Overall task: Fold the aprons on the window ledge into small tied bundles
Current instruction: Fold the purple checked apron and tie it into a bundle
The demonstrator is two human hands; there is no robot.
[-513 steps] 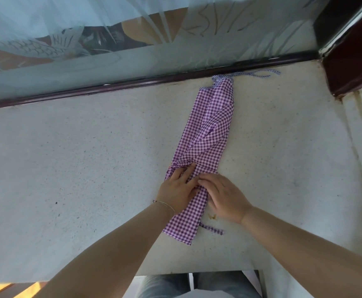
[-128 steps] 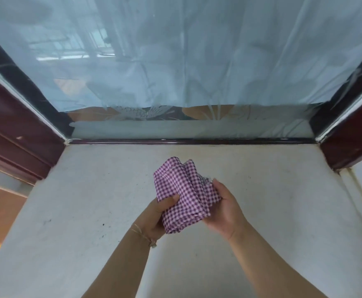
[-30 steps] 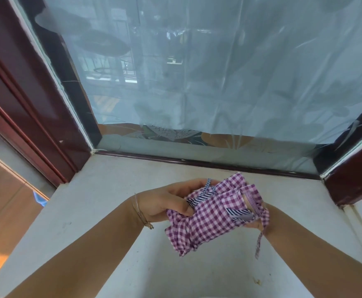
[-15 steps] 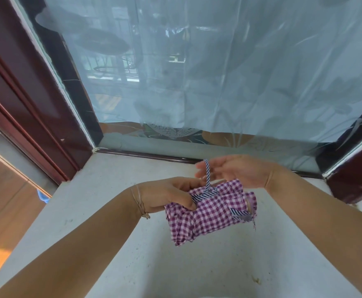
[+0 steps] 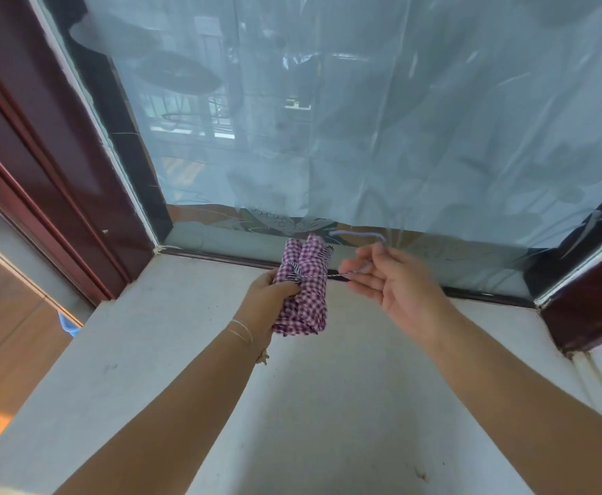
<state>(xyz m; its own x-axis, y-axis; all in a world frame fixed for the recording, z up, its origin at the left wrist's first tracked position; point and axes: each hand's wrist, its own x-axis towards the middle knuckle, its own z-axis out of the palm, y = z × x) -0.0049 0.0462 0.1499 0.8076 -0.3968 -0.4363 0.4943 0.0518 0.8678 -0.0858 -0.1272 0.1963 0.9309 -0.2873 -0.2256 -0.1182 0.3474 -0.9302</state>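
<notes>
Above ledge (image 5: 185,351), bundled gingham apron (image 5: 303,291).

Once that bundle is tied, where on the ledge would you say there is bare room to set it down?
The window ledge shows bare stone left of the left hand, towards the dark frame corner, and between the forearms. Right of the right hand is bare too. It is crowded only around the apron bundle and taut string.

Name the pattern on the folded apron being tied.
Purple-and-white gingham check on the apron, seen in the head view.
</notes>
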